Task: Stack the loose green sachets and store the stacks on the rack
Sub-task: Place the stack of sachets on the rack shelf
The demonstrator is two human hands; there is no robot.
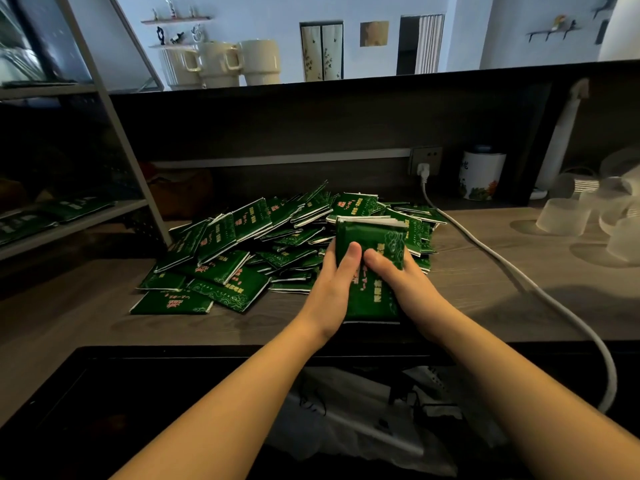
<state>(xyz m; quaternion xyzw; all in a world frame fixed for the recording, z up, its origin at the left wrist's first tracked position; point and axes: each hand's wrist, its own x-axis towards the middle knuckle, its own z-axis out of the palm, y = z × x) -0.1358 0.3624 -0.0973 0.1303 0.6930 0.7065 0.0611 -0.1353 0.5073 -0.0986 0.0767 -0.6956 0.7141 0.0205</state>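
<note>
Left hand (332, 282) and right hand (407, 282) clasp a stack (372, 271) of sachets, thumbs on top, beside the pile (242, 247) on the tabletop (485, 289).

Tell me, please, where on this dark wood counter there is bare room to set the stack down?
Bare counter lies near the front edge, left of the left hand. Another patch lies between the right hand and the white cable. The loose green sachet pile crowds the middle; frosted plastic cups crowd the far right.
</note>
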